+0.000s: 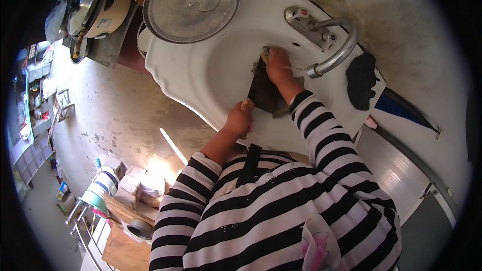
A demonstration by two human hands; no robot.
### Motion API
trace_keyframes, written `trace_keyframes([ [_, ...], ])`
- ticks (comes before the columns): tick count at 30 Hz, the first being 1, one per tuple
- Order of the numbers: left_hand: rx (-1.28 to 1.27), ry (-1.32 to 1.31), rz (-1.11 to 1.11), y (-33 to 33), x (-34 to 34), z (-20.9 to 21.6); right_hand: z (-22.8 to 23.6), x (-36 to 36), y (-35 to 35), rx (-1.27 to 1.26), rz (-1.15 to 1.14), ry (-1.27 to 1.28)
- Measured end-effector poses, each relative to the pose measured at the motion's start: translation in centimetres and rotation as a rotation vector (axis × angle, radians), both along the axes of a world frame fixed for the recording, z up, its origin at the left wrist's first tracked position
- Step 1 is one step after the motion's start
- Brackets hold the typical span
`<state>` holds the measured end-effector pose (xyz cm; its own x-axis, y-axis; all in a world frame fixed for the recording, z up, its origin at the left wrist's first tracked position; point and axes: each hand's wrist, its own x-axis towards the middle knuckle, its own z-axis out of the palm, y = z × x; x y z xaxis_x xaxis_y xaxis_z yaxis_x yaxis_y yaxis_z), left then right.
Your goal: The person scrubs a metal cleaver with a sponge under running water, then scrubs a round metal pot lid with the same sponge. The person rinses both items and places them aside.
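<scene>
A dark, flat, broad piece [263, 90], shaped like a cleaver blade with a greyish edge, lies tilted over the bowl of a white washbasin [221, 65]. My left hand [239, 119] is closed at its near corner, by the basin's front rim. At its far end, my right hand [278, 65] presses down with curled fingers; a small tan bit shows beside the fingertips, too small to name. From the curved metal faucet [341, 45], a thin stream of water runs out next to my right wrist. My right forearm hides part of the dark piece.
A large round metal lid [191, 5] rests on the basin's far left. Beyond it stands a beige rice cooker [109, 7]. A dark grey cloth [360, 81] lies on the basin's right ledge. Bricks and wooden boards [123, 253] are piled at the lower left.
</scene>
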<state>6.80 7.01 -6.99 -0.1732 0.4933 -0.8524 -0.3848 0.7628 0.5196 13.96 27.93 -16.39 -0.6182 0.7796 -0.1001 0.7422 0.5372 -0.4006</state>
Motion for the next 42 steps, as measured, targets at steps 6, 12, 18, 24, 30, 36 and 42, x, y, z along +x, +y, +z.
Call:
trace_keyframes([
  [6,-0.016,0.002,-0.068,-0.1,0.1,-0.9,5.4,5.1,-8.6,-0.281,0.222,0.157],
  [12,-0.023,0.051,-0.117,-0.2,0.2,-1.0,3.1,-1.1,-2.6,-0.016,0.074,0.093],
  [18,-0.005,0.048,-0.075,0.0,0.2,0.0,5.4,4.2,-8.6,-0.162,0.121,0.15],
  [24,-0.018,-0.091,0.055,0.1,0.2,-0.5,5.0,4.2,-6.4,-0.198,0.092,-0.011],
  [30,0.053,-0.113,-0.013,-0.7,-0.2,-1.5,2.8,3.3,-3.3,-0.126,-0.059,-0.022],
  [36,-0.046,-0.065,-0.014,-0.1,0.0,-1.3,6.7,6.1,-10.2,-0.348,0.126,0.116],
  [42,0.0,-0.141,0.045,-0.3,-0.2,-1.0,2.6,2.2,-1.2,-0.138,-0.1,-0.004],
])
